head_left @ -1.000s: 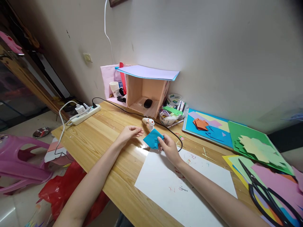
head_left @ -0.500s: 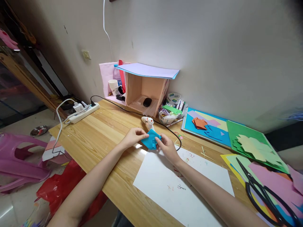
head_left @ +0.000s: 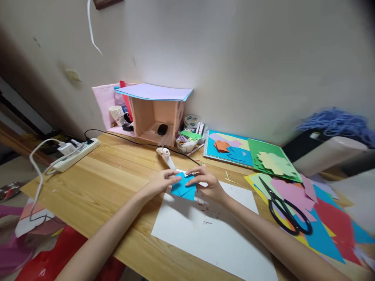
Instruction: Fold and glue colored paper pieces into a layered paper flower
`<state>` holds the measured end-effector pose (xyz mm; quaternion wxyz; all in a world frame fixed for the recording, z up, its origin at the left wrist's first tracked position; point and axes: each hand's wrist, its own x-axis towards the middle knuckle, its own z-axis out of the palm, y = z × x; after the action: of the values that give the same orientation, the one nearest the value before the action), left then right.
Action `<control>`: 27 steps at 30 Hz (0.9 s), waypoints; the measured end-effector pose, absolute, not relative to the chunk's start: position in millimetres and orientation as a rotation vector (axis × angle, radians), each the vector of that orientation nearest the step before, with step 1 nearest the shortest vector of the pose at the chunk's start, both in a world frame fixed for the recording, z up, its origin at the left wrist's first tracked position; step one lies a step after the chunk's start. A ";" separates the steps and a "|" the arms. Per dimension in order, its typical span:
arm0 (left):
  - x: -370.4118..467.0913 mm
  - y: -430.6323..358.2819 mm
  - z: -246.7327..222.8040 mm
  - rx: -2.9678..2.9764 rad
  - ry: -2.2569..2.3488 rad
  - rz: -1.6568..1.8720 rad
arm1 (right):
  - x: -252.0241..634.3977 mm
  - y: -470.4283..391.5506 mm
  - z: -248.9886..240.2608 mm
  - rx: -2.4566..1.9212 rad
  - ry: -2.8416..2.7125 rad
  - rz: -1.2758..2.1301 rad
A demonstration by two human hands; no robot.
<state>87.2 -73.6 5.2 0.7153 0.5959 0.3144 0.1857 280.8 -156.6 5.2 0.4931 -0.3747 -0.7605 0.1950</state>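
Note:
A folded blue paper (head_left: pixel 184 188) is held between my two hands, over the upper left part of a white sheet (head_left: pixel 211 238) with small coloured marks. My left hand (head_left: pixel 162 182) grips its left edge between thumb and fingers. On the right side, the thumb and fingers of my right hand (head_left: pixel 206 182) close on the same paper. Just behind it lies a white glue gun (head_left: pixel 166 157), which neither hand holds.
An open cardboard box (head_left: pixel 154 113) with a black mouse inside stands at the back. Large black scissors (head_left: pixel 283 210) lie on coloured papers at the right. A power strip (head_left: pixel 76 156) sits at the left edge. Orange folded paper (head_left: pixel 222 146) rests on blue sheets.
The view has turned to the right, showing more of the papers there. The blue paper now lies flatter and shows crease lines, and the right fingers have shifted along its upper right side.

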 end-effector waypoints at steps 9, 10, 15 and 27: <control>142.5 -94.3 7.2 1.465 0.826 0.373 | 351.0 -182.7 15.6 -1.259 -1.961 0.284; 146.0 -95.5 7.9 1.441 0.831 0.383 | 364.4 -180.4 16.0 -1.391 -1.902 0.242; 155.4 -105.2 9.1 1.273 0.819 0.467 | 434.5 -152.1 11.8 -2.124 -1.554 0.057; 141.4 -100.6 3.0 1.100 0.908 0.649 | 479.5 -137.4 -5.4 -2.145 -1.879 0.079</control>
<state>141.4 -100.6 3.0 0.7082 0.4956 0.4090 0.2924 479.5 -137.4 -5.4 0.1438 -0.7441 -0.6518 0.0275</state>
